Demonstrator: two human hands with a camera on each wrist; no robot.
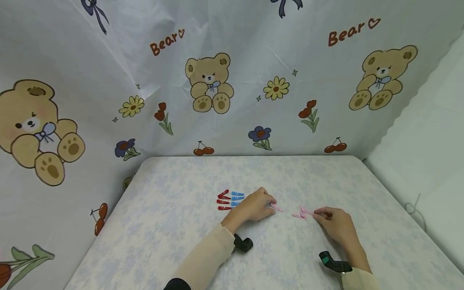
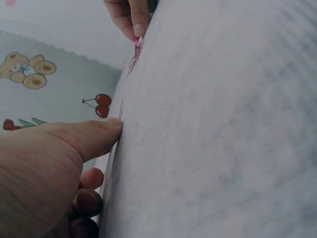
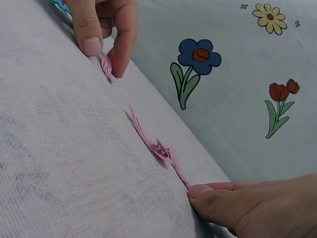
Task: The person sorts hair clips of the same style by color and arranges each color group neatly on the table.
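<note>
My left hand is low over the table, just right of the blue clips. Its thumb and a finger pinch a pink hair clip, whose end sticks out toward the right. In the right wrist view that same clip lies between the fingertips, close to the cloth. My right hand pinches one end of another pink hair clip between thumb and forefinger. This clip touches or overlaps other pink clips on the table; how many is hard to tell.
Left of my left hand lie red hair clips and, beside them, blue hair clips, partly covered by that hand. A pale patterned cloth covers the table. Behind it hangs a bear-print curtain; a white wall stands at right.
</note>
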